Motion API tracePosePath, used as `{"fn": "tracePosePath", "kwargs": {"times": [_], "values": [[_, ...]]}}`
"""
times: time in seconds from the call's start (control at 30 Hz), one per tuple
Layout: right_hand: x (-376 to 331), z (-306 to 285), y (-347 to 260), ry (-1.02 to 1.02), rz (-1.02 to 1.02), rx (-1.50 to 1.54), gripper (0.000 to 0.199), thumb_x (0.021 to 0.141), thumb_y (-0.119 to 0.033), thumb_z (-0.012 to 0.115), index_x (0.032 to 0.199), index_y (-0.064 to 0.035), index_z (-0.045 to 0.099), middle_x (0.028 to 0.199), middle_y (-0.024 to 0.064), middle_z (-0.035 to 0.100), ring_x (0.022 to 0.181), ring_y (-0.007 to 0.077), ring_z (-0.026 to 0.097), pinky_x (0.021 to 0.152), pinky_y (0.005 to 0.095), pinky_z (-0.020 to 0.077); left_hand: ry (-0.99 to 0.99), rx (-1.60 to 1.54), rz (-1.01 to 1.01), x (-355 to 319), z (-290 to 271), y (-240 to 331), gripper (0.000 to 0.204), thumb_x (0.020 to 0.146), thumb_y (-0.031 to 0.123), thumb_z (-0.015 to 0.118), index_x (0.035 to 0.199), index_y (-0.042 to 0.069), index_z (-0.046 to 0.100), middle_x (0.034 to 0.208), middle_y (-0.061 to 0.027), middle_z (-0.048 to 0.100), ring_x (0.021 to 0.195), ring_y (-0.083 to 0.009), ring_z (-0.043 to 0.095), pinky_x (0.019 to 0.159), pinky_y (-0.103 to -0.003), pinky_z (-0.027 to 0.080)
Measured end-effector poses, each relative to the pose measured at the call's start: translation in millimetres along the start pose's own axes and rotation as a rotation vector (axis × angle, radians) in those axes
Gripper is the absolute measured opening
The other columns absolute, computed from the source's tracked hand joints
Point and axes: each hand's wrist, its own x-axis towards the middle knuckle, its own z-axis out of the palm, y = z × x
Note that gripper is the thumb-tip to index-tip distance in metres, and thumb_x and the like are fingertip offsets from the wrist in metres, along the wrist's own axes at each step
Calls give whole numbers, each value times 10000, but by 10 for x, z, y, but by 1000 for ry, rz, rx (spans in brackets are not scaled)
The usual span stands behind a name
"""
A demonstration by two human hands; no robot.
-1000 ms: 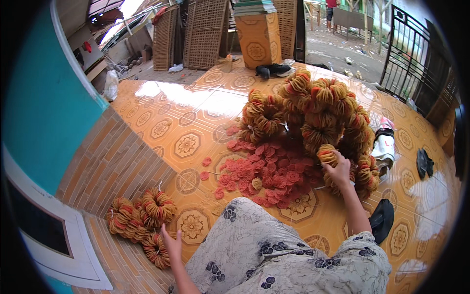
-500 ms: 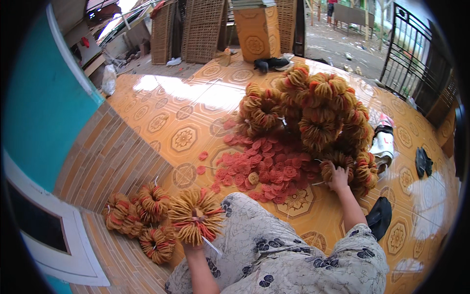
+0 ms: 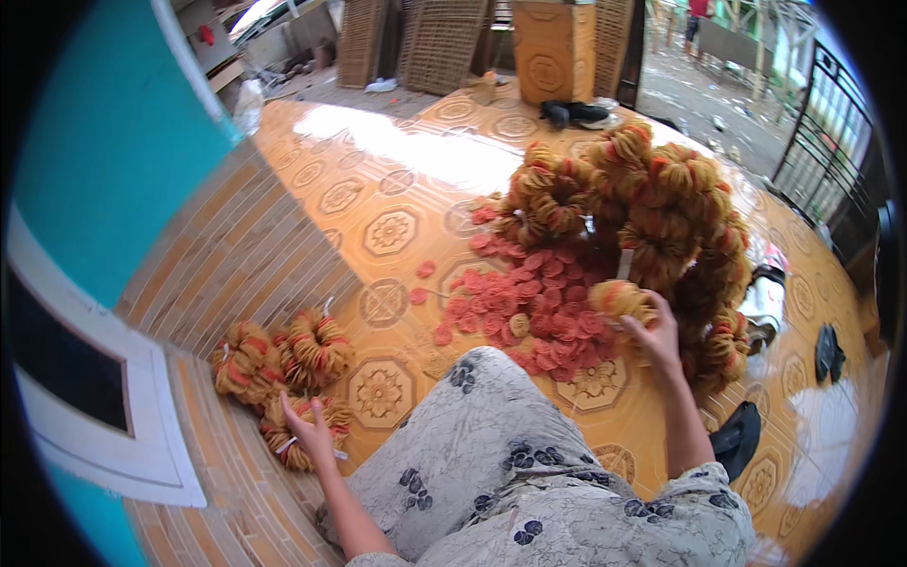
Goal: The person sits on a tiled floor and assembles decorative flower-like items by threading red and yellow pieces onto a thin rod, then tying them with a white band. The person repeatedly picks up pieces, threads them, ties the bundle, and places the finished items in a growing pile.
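My right hand grips a ring-shaped bundle of thin tan and orange discs, lifted at the near side of a tall heap of similar bundles. At left, my left hand is open, thumb raised, against a tan and red bundle with a white tie. Just beyond it lie two more bundles, one by the wall and one beside it. Loose red lacy discs are spread on the floor between the two groups, a single tan one among them.
A brick-patterned wall base borders the left side. Dark sandals lie at right, with another dark pair farther out. An orange tiled pillar and woven panels stand at the back. A black gate is at far right.
My left hand has set its bundle down among the left group and opened. My right hand has lifted a bundle from the near side of the heap. The view has shifted left.
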Motion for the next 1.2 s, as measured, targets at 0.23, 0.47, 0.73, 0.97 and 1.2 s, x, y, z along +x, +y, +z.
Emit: {"fn": "tracePosePath", "kwargs": {"times": [0.23,0.47,0.73,0.97,1.2], "values": [[-137,402,-461,-495,275,261,770,896,-463,687,1497,-127,343,1340,176,524,1246,239,516,1028,387,422,-878,-1209,-234,-1083,1296,1559,832,812,439,782,1455,112,368,1367,-73,530,1216,-229,547,995,-416,462],[234,-1480,826,517,405,-1676,1050,702,-527,809,1521,-174,256,1344,239,493,1252,417,498,1057,569,355,-732,-1254,-408,-874,818,897,509,887,322,734,1256,34,536,1149,-50,662,956,-172,675,807,-297,556],[-56,-2094,1132,601,290,-1108,982,667,-217,867,1491,-216,333,1182,202,637,1064,415,624,916,481,488,-13,-419,-236,179,-869,-457,521,917,344,703,1256,-24,555,1166,-105,635,1075,-204,590,948,-342,463],[122,-1306,88,356,-13,-406,849,745,-208,828,1458,-130,374,1228,171,604,1117,280,612,988,381,478,277,613,-143,578,-977,-912,774,886,366,712,1442,-36,353,1409,-258,452,1292,-368,468,1085,-447,376],[-456,596,-890,-400,-276,-47,908,786,-267,831,1510,-134,299,1316,171,565,1177,258,581,1027,424,459,-639,-896,-60,-706,644,1228,701,957,543,521,1420,30,402,1351,-135,542,1285,-279,488,1102,-394,363]]}}
